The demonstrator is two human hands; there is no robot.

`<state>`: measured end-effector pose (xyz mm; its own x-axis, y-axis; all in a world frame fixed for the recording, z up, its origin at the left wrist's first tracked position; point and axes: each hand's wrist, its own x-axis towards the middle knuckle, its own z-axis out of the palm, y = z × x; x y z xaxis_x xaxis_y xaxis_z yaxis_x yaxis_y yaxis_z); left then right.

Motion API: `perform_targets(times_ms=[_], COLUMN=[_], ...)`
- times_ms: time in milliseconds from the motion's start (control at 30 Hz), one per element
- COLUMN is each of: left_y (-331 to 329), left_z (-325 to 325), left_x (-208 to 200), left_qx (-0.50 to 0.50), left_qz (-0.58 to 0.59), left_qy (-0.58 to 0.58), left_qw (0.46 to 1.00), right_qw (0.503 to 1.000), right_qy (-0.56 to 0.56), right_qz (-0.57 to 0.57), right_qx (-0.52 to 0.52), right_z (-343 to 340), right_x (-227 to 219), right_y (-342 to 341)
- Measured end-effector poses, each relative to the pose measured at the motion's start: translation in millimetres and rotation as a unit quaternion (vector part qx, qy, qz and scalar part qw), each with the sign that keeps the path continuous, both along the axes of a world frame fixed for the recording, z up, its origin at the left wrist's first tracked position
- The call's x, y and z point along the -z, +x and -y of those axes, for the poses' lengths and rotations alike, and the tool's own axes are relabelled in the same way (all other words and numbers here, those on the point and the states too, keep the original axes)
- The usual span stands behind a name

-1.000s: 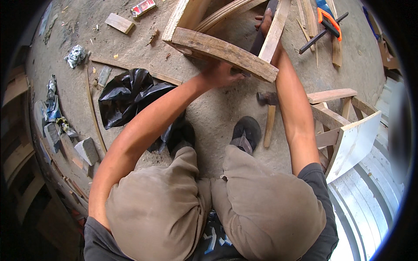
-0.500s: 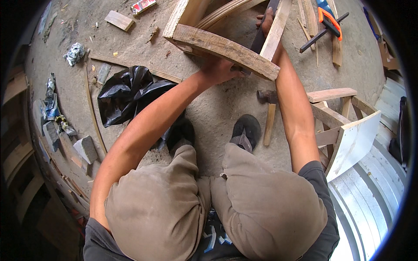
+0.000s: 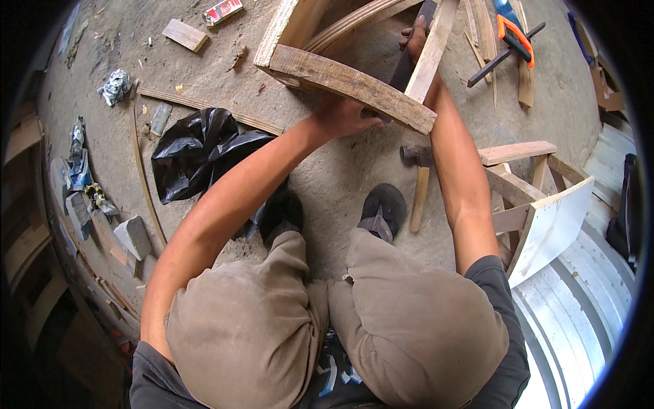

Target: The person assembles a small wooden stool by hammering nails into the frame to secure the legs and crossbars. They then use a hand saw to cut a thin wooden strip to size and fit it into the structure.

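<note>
A wooden frame (image 3: pixel 347 78) with a curved front rail and straight slats stands at the top of the view. A dark flat strip (image 3: pixel 403 71) runs through it, passing behind the rail. My right hand (image 3: pixel 414 41) reaches up behind the right-hand slat, its fingers closed round the strip's upper part. At the underside of the curved rail is my left hand (image 3: pixel 346 117); its thumb side lies against the strip's lower end, and the rail hides some of its fingers.
A hammer (image 3: pixel 419 184) lies near my right foot. Right of it stands a second wooden frame (image 3: pixel 521 184) with a white panel. An orange-and-black clamp (image 3: pixel 516 41) lies among wood strips. A black plastic bag (image 3: pixel 204 150), wood offcuts (image 3: pixel 185 34) and blocks (image 3: pixel 133 236) are at left.
Almost nothing differs. The whole scene sits slightly shifted in the picture, and my left thumb shows a little lower beneath the rail. Both hands stay at the frame.
</note>
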<state>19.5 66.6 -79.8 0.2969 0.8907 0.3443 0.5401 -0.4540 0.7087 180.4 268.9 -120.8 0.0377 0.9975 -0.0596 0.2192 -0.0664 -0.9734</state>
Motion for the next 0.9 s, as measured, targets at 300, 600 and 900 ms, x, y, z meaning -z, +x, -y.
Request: perform_targets(times_ms=[300,600,900], left_y=[2.0,5.8,4.1], left_z=[0.8,1.2,4.2], left_x=[4.0,15.6,8.8], left_qx=[-0.003,-0.019,-0.033], left_qz=[-0.002,0.007,-0.077], left_qy=[-0.004,-0.044,0.019], left_qw=[1.0,0.999,0.996], right_qw=[0.998,0.998,0.988], right_qy=[0.002,-0.014,-0.106], right_qz=[-0.055,-0.048,-0.113], right_qx=[0.03,0.05,0.007], right_z=[-6.7,7.2,16.4], right_x=[5.7,-16.6,-45.1], right_y=[8.0,-5.4,-2.2])
